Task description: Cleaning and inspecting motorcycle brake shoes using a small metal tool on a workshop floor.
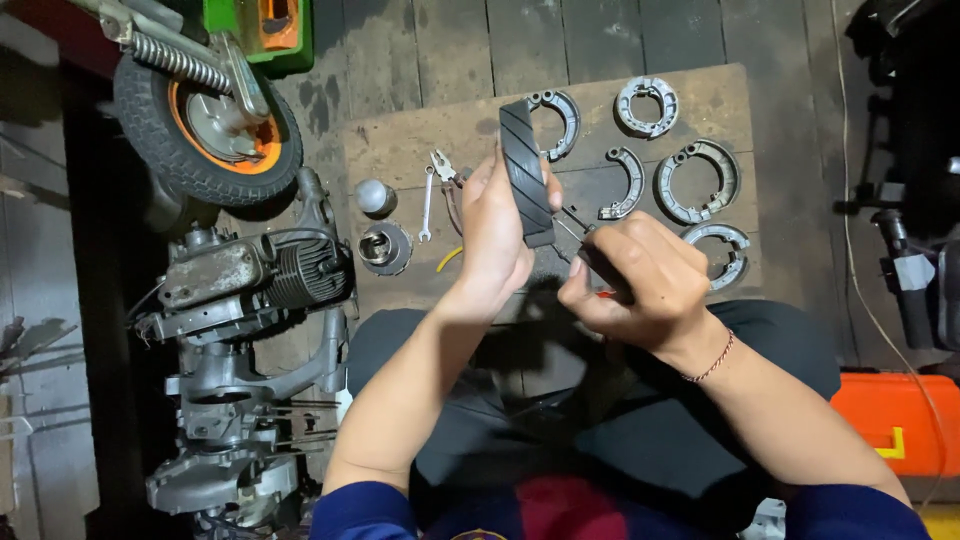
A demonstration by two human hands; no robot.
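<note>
The person is sitting over a worn brown cardboard sheet point(400, 150) lying on a dark plank floor point(450, 40). The left hand point(495, 225) is holding a curved black ribbed brake shoe point(525, 170) upright above the sheet's middle, its fingers wrapping around the lining. The right hand point(640, 280) is sitting just right of it, fingers pressing together around a thin metal screwdriver point(575, 222) whose tip is touching the shoe's near end. On the far and right part of the sheet, 5 grey metal brake shoes point(697, 180) are lying. Left of the hands, a small silver spanner point(426, 205), pliers point(444, 168) and a round metal piston point(384, 247) are resting. At the left, a grey finned engine block point(255, 275) and an orange-rimmed small wheel point(205, 125) are standing.
</note>
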